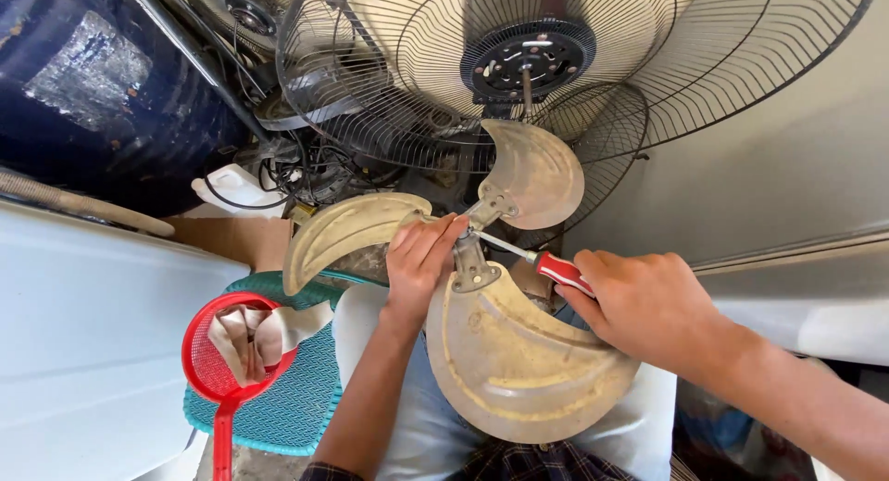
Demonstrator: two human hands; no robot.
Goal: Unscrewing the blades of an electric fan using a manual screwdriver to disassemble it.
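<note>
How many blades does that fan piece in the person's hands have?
3: one upper right, one upper left, one large at the bottom, near the lap.

We find little of that kind: a brown cardboard box [231, 238] sits left of centre, its flat top bare, and just behind it a white plastic jug [233, 187] (only partly visible). We see no labels, signs or screens.

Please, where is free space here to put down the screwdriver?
Free: the white surface left of the red strainer, and the teal mat below it. Crowded: around the fan blade, both hands, and the wire guards above.
</note>
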